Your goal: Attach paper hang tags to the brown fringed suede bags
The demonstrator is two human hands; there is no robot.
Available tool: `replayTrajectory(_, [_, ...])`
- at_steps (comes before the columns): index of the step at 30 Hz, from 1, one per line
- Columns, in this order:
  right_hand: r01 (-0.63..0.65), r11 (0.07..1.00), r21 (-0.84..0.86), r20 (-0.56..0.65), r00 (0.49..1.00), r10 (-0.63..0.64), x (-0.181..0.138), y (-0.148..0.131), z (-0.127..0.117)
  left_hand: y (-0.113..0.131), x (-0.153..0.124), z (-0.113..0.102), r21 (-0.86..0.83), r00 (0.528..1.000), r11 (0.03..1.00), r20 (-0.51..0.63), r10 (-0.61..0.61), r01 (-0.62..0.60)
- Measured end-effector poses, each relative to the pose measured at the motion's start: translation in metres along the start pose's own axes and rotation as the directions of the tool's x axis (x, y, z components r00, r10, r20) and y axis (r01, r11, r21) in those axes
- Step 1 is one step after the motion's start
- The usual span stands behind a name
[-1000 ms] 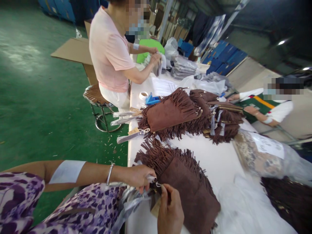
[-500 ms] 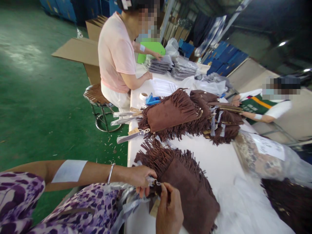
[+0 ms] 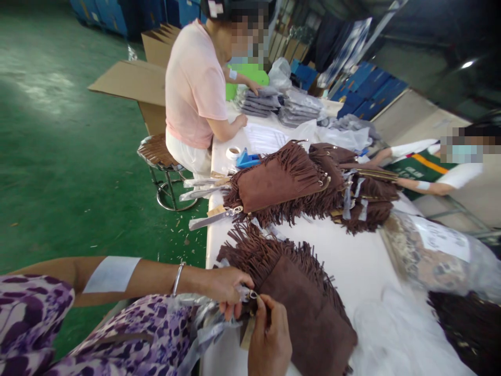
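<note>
A dark brown fringed bag (image 3: 309, 308) lies on the table in front of me. At its near left corner, my left hand (image 3: 225, 290) is closed around the metal end of a plastic-wrapped strap (image 3: 203, 339). My right hand (image 3: 270, 334) pinches at a small metal clasp (image 3: 253, 295) beside the left fingertips. Exactly how clasp and bag are joined is hidden by my fingers. Below them hangs a tan paper tag (image 3: 246, 334).
More brown fringed bags (image 3: 279, 183) are piled beyond, wrapped straps jutting over the table edge. A blue tape dispenser (image 3: 247, 159) stands behind them. One person in pink (image 3: 195, 89) sits at the far left; another (image 3: 422, 167) reaches in from the right. Clear plastic (image 3: 395, 334) lies at right.
My right hand has shifted slightly left, and the clasp appears turned between my fingertips. My left hand stays nearly still. The view has swung a little, moving the background rightward.
</note>
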State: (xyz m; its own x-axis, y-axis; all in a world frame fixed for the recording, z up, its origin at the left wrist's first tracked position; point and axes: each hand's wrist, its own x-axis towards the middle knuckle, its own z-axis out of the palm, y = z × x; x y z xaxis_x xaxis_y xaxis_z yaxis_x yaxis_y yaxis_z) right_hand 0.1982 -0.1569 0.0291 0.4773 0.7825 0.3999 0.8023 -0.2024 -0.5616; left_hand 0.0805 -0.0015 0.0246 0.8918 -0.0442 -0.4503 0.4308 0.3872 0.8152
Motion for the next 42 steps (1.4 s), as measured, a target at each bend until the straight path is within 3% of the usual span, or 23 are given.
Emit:
replayTrajectory(3, [0.005, 1.000, 0.010, 0.014, 1.000, -0.005, -0.003, 0.001, -0.001, 0.002, -0.001, 0.000, -0.014, 1.000, 1.000, 0.003, 0.004, -0.004])
replayTrajectory(13, [-0.151, 0.987, 0.057, 0.053, 0.988, 0.148, -0.007, -0.012, -0.004, 0.002, 0.000, 0.002, -0.004, 1.000, 1.000, -0.005, -0.006, 0.006])
replayTrajectory(22, [-0.053, 0.998, -0.016, 0.124, 0.991, 0.054, -0.004, -0.001, -0.003, -0.002, 0.002, 0.002, -0.010, 1.000, 1.000, -0.011, 0.015, -0.015])
replayTrajectory(29, [-0.045, 0.989, -0.139, 0.130, 0.990, 0.063, -0.004, -0.005, 0.002, 0.013, -0.010, 0.008, -0.075, 0.997, 0.994, -0.029, 0.073, -0.075])
replayTrajectory(34, [-0.060, 0.989, -0.138, 0.151, 0.985, 0.081, -0.007, -0.008, 0.002, 0.009, -0.006, 0.007, -0.152, 0.992, 0.983, -0.082, 0.093, -0.104])
replayTrajectory(42, [-0.148, 0.988, 0.041, 0.011, 0.989, 0.148, -0.018, -0.010, 0.010, -0.007, 0.002, 0.010, -0.350, 0.998, 0.936, -0.064, 0.029, -0.049])
